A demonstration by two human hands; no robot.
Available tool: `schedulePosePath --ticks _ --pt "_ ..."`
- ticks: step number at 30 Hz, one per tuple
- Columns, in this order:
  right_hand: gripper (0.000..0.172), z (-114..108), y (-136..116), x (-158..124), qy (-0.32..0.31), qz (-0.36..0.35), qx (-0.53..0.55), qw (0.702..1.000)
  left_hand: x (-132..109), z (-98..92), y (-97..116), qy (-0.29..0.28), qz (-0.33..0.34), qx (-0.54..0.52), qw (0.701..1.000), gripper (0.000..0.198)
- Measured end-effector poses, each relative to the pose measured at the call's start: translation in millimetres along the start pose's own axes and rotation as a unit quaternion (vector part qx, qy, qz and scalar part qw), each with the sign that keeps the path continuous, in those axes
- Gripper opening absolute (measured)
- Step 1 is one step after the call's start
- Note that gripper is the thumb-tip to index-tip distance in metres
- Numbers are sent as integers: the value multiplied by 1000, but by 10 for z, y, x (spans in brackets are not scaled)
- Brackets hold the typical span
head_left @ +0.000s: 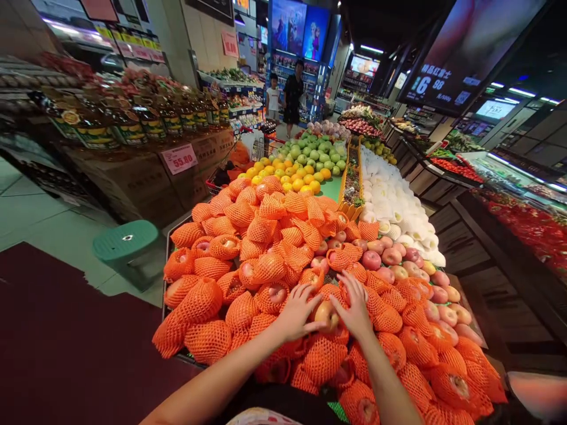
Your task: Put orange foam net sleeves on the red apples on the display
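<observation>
My left hand [297, 313] reaches over a heap of apples wrapped in orange foam nets, its fingers spread. On the other side my right hand [354, 306] is spread too, fingers pointing away from me. Between the two hands sits a yellowish-red apple [326, 315] in an orange net; both thumbs are close to it, and whether they touch it I cannot tell. Netted apples [270, 268] lie around and beyond my hands. Bare red apples [392, 256] show farther back to the right.
Oranges [287, 174] and green fruit [316, 150] lie at the back. White-netted fruit [390, 195] fills the right side behind a yellow divider [352, 177]. A green stool [126, 242] and bottled oil [128, 121] stand left. Two people [292, 97] are in the aisle.
</observation>
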State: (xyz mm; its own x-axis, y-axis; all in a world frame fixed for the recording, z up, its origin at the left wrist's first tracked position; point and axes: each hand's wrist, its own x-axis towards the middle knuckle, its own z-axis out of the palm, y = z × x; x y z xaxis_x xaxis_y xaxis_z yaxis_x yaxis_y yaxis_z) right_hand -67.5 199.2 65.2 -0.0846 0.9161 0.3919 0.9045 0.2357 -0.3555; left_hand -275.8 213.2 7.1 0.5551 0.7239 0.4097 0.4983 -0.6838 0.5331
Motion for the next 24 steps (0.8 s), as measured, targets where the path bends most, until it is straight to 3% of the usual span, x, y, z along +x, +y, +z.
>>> schedulePosePath --ticks 3,6,10,13,15,18,21,24 --pt "43 -88 -54 -480 23 34 95 995 99 -70 -212 73 -63 88 991 52" --pt "38 -151 -27 -828 43 108 159 980 241 -150 -367 106 -140 151 973 38" --pt "37 -288 1 -1084 93 200 225 949 317 -328 -295 156 -142 127 969 23" --pt "34 -384 -60 -1150 114 243 280 922 218 -503 27 211 -50 -4 976 21" --pt "35 -381 -126 -1167 102 264 336 898 111 -588 304 207 -5 -155 966 20" --pt "44 -258 -226 -1208 104 305 443 837 -24 -619 633 136 -49 -402 904 22" --pt "53 -129 -337 -1262 107 323 531 776 -94 -576 743 84 -129 -537 830 37" --pt "75 -164 -483 -1255 70 276 573 769 -126 -566 703 95 -152 -534 826 55"
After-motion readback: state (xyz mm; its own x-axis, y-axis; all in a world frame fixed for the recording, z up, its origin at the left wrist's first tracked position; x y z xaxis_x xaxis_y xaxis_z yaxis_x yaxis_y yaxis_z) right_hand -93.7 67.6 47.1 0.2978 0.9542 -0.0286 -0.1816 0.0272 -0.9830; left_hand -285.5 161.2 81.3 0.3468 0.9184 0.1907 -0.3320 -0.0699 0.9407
